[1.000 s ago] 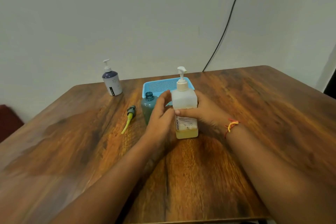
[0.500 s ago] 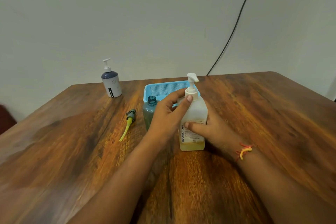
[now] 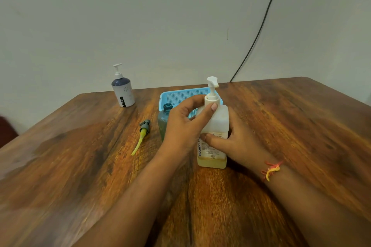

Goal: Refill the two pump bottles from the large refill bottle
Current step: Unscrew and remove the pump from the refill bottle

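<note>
Your left hand (image 3: 183, 126) pinches the pump neck (image 3: 211, 98) of the big bottle (image 3: 219, 122); your right hand (image 3: 239, 143) has its fingers (image 3: 215, 140) curled round the body, upright on the counter (image 3: 80, 166)

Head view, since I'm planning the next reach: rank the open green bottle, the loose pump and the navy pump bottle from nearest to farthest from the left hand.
1. Open green bottle: just left of the left hand, partly hidden by it.
2. Loose pump: further left, lying on the table.
3. Navy pump bottle: back left, near the table's far edge.
</note>
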Motion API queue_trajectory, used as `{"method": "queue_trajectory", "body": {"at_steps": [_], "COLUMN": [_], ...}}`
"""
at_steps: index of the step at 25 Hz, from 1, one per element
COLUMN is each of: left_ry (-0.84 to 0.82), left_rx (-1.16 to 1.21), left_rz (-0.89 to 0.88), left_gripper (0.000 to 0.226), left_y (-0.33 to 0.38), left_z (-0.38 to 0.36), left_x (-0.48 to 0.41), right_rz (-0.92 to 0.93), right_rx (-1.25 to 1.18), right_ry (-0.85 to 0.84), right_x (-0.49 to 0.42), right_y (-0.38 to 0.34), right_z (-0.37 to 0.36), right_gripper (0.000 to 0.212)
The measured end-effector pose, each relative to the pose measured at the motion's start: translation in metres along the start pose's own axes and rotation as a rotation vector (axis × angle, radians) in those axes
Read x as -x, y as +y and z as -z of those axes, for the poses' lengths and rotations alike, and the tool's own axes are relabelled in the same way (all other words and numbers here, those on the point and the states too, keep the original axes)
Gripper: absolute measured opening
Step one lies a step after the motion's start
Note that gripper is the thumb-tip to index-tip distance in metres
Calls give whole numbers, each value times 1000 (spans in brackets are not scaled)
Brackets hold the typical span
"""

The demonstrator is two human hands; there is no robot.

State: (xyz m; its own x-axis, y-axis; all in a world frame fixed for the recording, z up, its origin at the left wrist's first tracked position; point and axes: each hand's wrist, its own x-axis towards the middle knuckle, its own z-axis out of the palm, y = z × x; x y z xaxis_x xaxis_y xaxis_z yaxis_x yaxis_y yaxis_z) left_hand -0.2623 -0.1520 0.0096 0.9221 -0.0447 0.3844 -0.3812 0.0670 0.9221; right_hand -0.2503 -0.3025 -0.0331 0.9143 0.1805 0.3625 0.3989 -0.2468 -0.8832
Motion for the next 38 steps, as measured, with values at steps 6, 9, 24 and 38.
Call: {"method": "queue_trajectory", "body": {"at_steps": [6,9,24,38], "left_ry": [157,97,139,94], "left_rx": [11,50,37,54], "left_rz": [-1,36,8,21], "left_gripper": [33,32,48,43], "left_y": [-1,2,-7,-5], "left_z": [-12,-14,-11,-11], "left_x": [-2,-2,-2,-2], "right_rz": [36,34,36,50], "right_rx": [73,73,77,67], "right_ry": [41,24,23,24], "right_x": [0,0,0,1], "right_y": [-1,-4,-3,-1], "right_z": [-4,-3,-3,-1], "right_gripper": [72,72,75,76]}}
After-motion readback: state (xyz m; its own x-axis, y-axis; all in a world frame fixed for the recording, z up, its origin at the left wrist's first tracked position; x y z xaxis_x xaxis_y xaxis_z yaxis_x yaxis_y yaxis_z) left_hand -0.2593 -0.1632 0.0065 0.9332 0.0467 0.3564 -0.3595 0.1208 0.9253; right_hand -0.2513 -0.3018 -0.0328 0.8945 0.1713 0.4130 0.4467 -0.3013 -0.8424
